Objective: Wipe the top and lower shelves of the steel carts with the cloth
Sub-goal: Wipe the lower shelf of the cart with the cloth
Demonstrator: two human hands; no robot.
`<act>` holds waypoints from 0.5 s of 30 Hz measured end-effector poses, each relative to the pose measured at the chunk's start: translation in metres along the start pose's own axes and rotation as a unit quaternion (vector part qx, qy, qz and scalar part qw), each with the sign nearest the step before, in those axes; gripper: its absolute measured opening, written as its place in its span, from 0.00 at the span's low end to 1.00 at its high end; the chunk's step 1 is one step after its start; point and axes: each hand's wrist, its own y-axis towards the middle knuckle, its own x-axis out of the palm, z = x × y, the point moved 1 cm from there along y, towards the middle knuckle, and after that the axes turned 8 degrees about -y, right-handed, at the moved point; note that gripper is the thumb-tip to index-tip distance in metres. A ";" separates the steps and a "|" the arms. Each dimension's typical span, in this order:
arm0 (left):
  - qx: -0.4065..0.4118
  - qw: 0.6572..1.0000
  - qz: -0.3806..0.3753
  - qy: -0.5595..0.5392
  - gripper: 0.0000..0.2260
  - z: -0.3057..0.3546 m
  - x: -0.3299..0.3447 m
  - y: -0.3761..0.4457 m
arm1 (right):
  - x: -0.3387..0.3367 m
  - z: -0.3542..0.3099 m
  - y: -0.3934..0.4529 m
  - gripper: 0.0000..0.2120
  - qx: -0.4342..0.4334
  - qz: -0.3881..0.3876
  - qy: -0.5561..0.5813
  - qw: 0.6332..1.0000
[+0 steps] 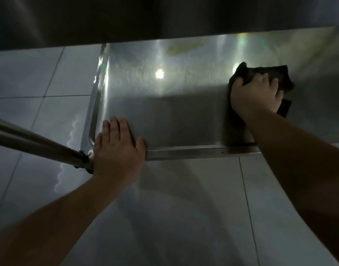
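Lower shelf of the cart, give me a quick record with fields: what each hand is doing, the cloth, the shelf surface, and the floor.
left hand: left hand rests flat, fingers straight, on the near left corner of the lower shelf
right hand: right hand grips the cloth and presses it on the shelf
cloth: dark cloth, bunched, right side of the shelf
shelf surface: steel, bright light reflections, a yellowish smear near the back
cart leg: steel tube at the near left corner
floor: pale tiles
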 end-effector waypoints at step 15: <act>0.004 0.998 -0.060 0.026 0.40 0.000 -0.008 -0.001 | 0.045 -0.267 -0.136 0.29 -0.555 -0.193 -0.037 0.809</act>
